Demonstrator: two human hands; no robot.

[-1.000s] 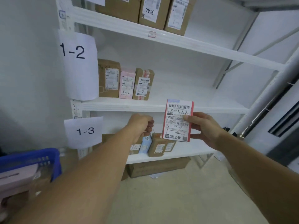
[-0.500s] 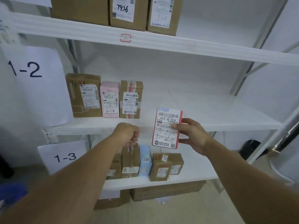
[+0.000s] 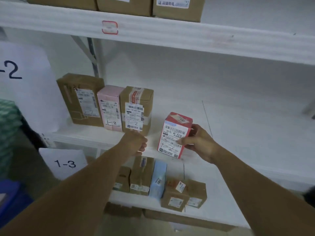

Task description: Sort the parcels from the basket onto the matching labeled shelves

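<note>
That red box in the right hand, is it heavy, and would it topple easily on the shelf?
Probably light: the right hand alone pinches the red box by its sides. Its edges look straight under that grip, so it is likely stiff. It is taller than it is wide, so it might tip if nudged near the top.

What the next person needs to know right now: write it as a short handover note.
Right hand: holds the red box, marked 1-2, upright at the front edge of the 1-2 shelf, right of the three boxes standing there. Cannot tell whether it is set down.
Left hand: curled by the shelf edge; cannot tell if it holds anything.
Done: three boxes on 1-2, several on the 1-3 shelf.
Left: release the red box, then return to the blue basket.
</note>
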